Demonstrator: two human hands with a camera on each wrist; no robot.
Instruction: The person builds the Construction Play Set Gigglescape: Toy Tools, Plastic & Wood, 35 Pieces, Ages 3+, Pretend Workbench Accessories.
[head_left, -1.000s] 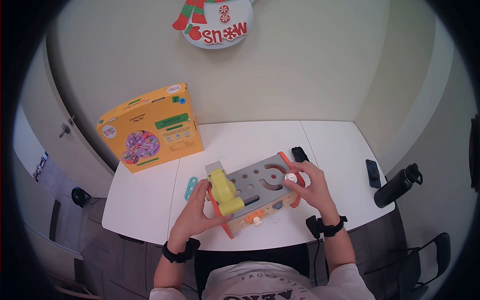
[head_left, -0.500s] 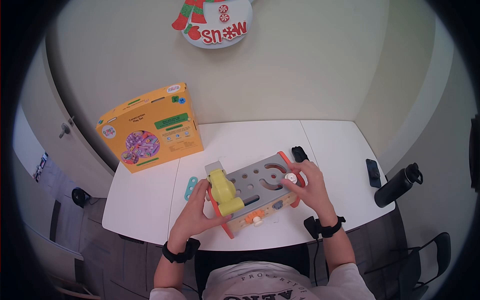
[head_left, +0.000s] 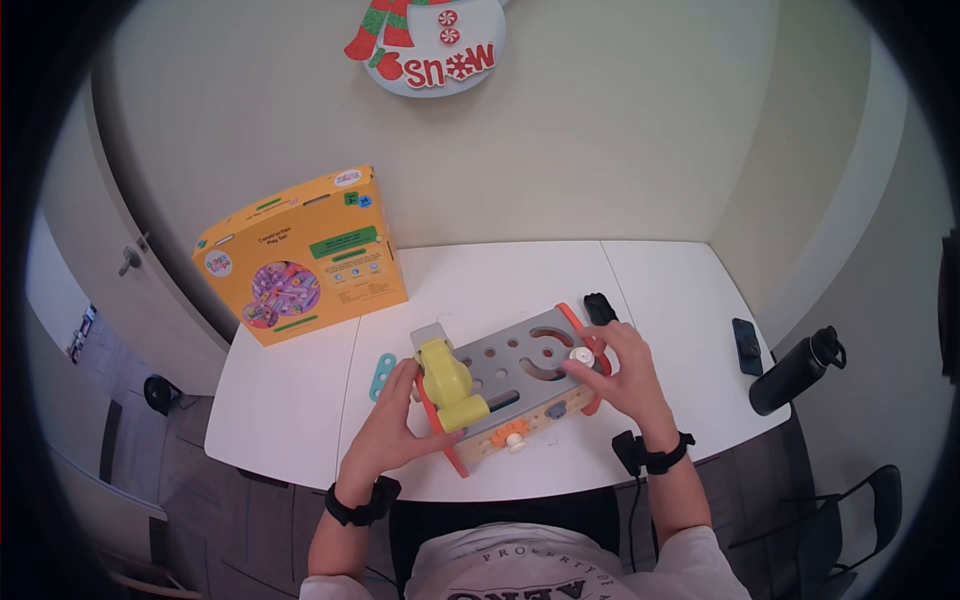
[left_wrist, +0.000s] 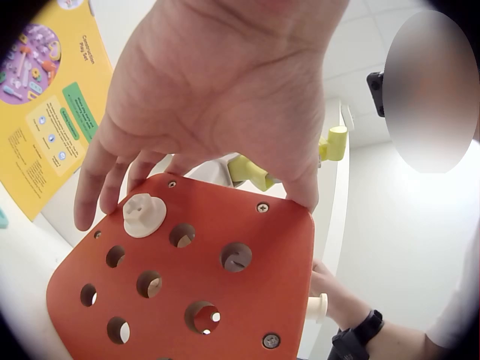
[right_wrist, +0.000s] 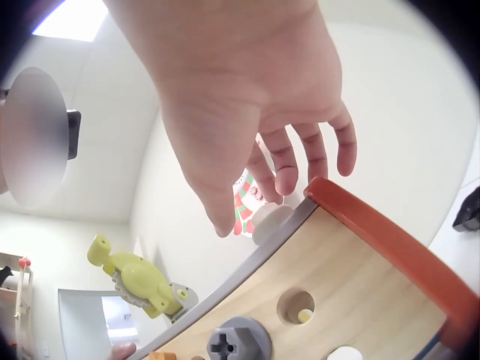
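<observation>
A toy workbench (head_left: 497, 378) with a grey slotted top, wooden front and red end panels (left_wrist: 191, 277) sits before me. My left hand (head_left: 395, 425) spans its left end, thumb at the near corner and fingers over the far edge. Beside that hand, a yellow-green toy power tool (head_left: 447, 380) lies on the top. My right hand (head_left: 625, 375) is at the other end, thumb and index finger around a round white knob (head_left: 581, 356). On the front are an orange piece (head_left: 509, 432), a white peg (head_left: 516, 443) and a grey hex bolt (right_wrist: 238, 341). A white nut (left_wrist: 144, 215) sits on the left panel.
A teal holed strip (head_left: 382, 377) lies left of the workbench on the white table (head_left: 290, 400). Behind stands a yellow play set box (head_left: 320, 270). A black object (head_left: 599, 308) lies past the right end. Farther right are a phone (head_left: 746, 346) and a black bottle (head_left: 797, 372).
My right thumb and wrist shift very slightly at the white knob. The left hand, the workbench and the toy power tool stay where they were.
</observation>
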